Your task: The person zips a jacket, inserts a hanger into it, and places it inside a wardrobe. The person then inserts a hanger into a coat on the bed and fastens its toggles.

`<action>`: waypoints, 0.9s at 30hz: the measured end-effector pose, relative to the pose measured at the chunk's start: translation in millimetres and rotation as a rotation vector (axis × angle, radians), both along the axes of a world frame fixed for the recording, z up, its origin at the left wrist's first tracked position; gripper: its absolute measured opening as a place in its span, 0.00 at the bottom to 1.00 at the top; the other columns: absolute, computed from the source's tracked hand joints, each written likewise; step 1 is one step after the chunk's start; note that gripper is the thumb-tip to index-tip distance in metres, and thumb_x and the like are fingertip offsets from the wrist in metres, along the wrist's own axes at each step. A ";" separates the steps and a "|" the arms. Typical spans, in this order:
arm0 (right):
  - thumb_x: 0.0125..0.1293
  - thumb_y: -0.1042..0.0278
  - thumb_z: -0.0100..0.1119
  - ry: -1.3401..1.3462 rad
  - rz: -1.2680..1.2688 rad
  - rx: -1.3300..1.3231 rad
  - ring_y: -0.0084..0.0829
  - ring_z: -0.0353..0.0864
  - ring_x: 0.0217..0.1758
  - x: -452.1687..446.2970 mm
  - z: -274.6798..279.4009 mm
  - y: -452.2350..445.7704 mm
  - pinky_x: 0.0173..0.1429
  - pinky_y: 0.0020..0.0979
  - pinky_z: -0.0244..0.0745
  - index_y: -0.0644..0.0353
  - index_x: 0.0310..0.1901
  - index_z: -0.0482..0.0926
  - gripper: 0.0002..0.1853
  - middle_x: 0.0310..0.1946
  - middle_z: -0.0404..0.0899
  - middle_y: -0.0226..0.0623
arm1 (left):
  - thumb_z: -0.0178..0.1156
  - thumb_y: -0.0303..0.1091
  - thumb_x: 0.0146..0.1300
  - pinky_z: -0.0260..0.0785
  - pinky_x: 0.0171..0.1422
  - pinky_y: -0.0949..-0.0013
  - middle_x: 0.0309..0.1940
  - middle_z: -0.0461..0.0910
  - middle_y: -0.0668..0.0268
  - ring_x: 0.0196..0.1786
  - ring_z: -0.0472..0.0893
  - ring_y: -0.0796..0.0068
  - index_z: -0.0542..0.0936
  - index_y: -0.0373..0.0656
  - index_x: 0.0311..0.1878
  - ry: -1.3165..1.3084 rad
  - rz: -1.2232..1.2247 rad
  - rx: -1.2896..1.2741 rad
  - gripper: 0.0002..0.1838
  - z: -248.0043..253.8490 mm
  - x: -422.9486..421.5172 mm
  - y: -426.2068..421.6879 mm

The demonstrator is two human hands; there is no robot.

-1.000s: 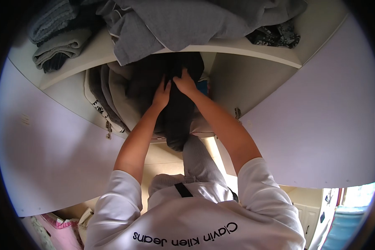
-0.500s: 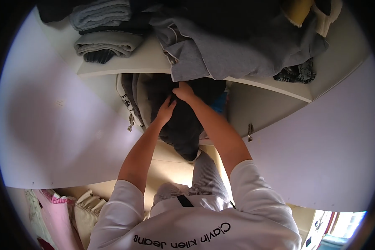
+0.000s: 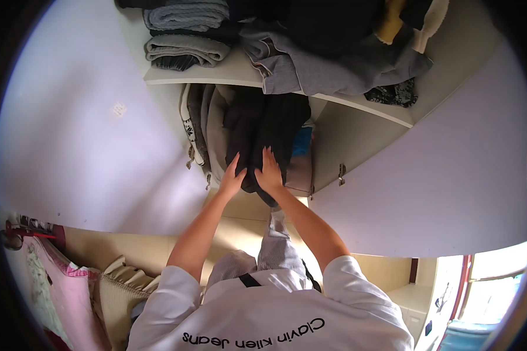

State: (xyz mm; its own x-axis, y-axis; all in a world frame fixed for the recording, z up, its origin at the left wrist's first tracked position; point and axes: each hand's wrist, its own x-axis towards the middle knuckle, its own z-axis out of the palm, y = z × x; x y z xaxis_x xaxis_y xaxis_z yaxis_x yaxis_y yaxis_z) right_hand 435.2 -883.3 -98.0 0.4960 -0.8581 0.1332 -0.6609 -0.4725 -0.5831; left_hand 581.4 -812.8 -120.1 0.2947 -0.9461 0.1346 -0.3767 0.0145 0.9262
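Note:
A black garment (image 3: 281, 120) lies bunched lengthwise in the lower cupboard compartment, its near end hanging at the front edge. I cannot tell what kind of garment it is. My left hand (image 3: 232, 179) rests at its near left side with the fingers stretched out. Beside it, my right hand (image 3: 269, 172) lies flat on the cloth, fingers extended and pointing into the cupboard. Neither hand grips the cloth. To the left of the garment stand several folded clothes (image 3: 217, 133) in beige, grey and black-and-white. A blue item (image 3: 301, 142) shows on the right.
The shelf (image 3: 216, 78) above holds folded grey knits (image 3: 187, 50), a grey garment (image 3: 334, 73) hanging over its edge and a dark patterned cloth (image 3: 392, 93). White doors (image 3: 93, 152) stand open on both sides, with hinges (image 3: 342, 174). Pink fabric (image 3: 70, 292) is at lower left.
Both hands have drawn back toward me and opened from the black garment, which now lies flatter and farther inside the compartment. The view has shifted, showing more of the room below.

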 end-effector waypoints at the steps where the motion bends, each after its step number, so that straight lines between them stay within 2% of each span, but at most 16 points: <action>1: 0.56 0.68 0.55 0.033 -0.003 -0.037 0.47 0.45 0.74 -5.2 7.2 21.4 0.71 0.47 0.50 0.59 0.70 0.45 0.42 0.72 0.42 0.49 | 0.55 0.38 0.64 0.55 0.69 0.64 0.68 0.59 0.55 0.69 0.60 0.56 0.55 0.47 0.70 -0.052 0.019 0.015 0.33 13.4 -1.2 25.0; 2: 0.57 0.67 0.55 0.040 -0.005 -0.061 0.46 0.44 0.74 -8.9 12.5 38.7 0.71 0.49 0.48 0.58 0.70 0.45 0.41 0.72 0.42 0.47 | 0.55 0.39 0.64 0.56 0.69 0.64 0.68 0.59 0.56 0.69 0.60 0.55 0.56 0.47 0.70 -0.106 0.045 0.029 0.32 22.1 0.3 46.7; 3: 0.57 0.66 0.54 0.047 -0.005 -0.084 0.45 0.44 0.75 -13.0 16.5 55.7 0.71 0.50 0.46 0.57 0.70 0.46 0.41 0.72 0.43 0.45 | 0.52 0.40 0.65 0.55 0.69 0.59 0.68 0.58 0.58 0.69 0.59 0.54 0.56 0.49 0.70 -0.235 0.037 0.018 0.31 24.1 5.9 66.3; 6: 0.59 0.65 0.54 0.036 0.010 -0.096 0.44 0.40 0.76 -18.3 37.6 104.4 0.73 0.52 0.39 0.55 0.71 0.47 0.40 0.73 0.43 0.41 | 0.51 0.40 0.65 0.53 0.69 0.52 0.68 0.58 0.60 0.70 0.56 0.52 0.55 0.49 0.70 -0.590 0.155 0.188 0.31 47.0 4.4 117.2; 7: 0.59 0.65 0.53 0.024 0.016 -0.104 0.44 0.40 0.76 -16.2 48.9 117.6 0.73 0.52 0.39 0.55 0.71 0.47 0.40 0.73 0.43 0.41 | 0.51 0.40 0.65 0.50 0.69 0.45 0.68 0.57 0.59 0.71 0.54 0.52 0.55 0.49 0.69 -0.611 0.176 0.182 0.31 62.9 -0.1 131.0; 10: 0.60 0.64 0.53 -0.006 0.047 -0.104 0.45 0.40 0.76 -9.3 80.7 150.8 0.73 0.52 0.38 0.56 0.71 0.47 0.39 0.72 0.44 0.42 | 0.51 0.40 0.65 0.50 0.69 0.45 0.68 0.58 0.58 0.71 0.54 0.50 0.56 0.48 0.69 -0.749 0.168 0.154 0.30 92.4 -12.8 163.0; 14: 0.62 0.64 0.51 -0.094 0.149 -0.052 0.46 0.42 0.75 -1.9 99.4 193.8 0.73 0.51 0.39 0.58 0.69 0.52 0.34 0.71 0.48 0.43 | 0.54 0.36 0.62 0.49 0.69 0.44 0.67 0.59 0.56 0.70 0.55 0.49 0.60 0.45 0.67 -0.746 0.163 0.129 0.29 119.2 -34.1 204.2; 18: 0.62 0.66 0.52 -0.178 0.292 0.049 0.48 0.49 0.73 -0.4 93.7 227.6 0.71 0.47 0.46 0.60 0.65 0.60 0.29 0.67 0.57 0.45 | 0.55 0.33 0.61 0.48 0.68 0.43 0.66 0.61 0.57 0.70 0.56 0.50 0.63 0.44 0.65 -0.613 0.304 0.145 0.28 127.6 -39.3 246.1; 19: 0.60 0.70 0.53 -0.323 0.318 0.014 0.50 0.57 0.69 -0.1 90.4 234.3 0.69 0.44 0.54 0.62 0.58 0.68 0.23 0.61 0.67 0.46 | 0.56 0.34 0.61 0.48 0.68 0.43 0.65 0.63 0.58 0.70 0.56 0.50 0.63 0.44 0.64 -0.600 0.359 0.123 0.27 115.5 -35.1 257.0; 22: 0.57 0.74 0.54 -0.458 0.514 0.067 0.50 0.63 0.65 -5.5 83.7 244.1 0.67 0.42 0.58 0.63 0.53 0.72 0.20 0.55 0.72 0.45 | 0.55 0.34 0.61 0.49 0.68 0.45 0.64 0.65 0.58 0.70 0.56 0.49 0.64 0.43 0.64 -0.591 0.570 0.188 0.27 93.1 -18.6 299.0; 23: 0.56 0.76 0.54 -0.471 0.541 0.074 0.50 0.67 0.62 -6.1 89.3 245.9 0.65 0.43 0.60 0.63 0.50 0.73 0.18 0.51 0.75 0.44 | 0.55 0.34 0.62 0.50 0.67 0.46 0.63 0.66 0.57 0.69 0.57 0.46 0.64 0.43 0.64 -0.598 0.648 0.223 0.27 100.5 -15.2 314.0; 27: 0.56 0.75 0.55 -0.364 0.758 0.039 0.49 0.66 0.62 -6.1 85.1 239.4 0.64 0.43 0.61 0.62 0.53 0.72 0.20 0.52 0.74 0.44 | 0.54 0.33 0.62 0.52 0.65 0.44 0.61 0.67 0.56 0.65 0.61 0.42 0.64 0.43 0.63 -0.627 0.913 0.288 0.26 121.2 -23.9 362.1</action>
State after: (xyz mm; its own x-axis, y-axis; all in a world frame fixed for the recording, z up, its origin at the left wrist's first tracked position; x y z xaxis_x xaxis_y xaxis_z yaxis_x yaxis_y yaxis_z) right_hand 429.1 -643.9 -12.9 0.8716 -0.3174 0.3737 0.0600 -0.6875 -0.7237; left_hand 557.5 -450.7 1.0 0.8450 -0.4330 0.3139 -0.5348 -0.6841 0.4959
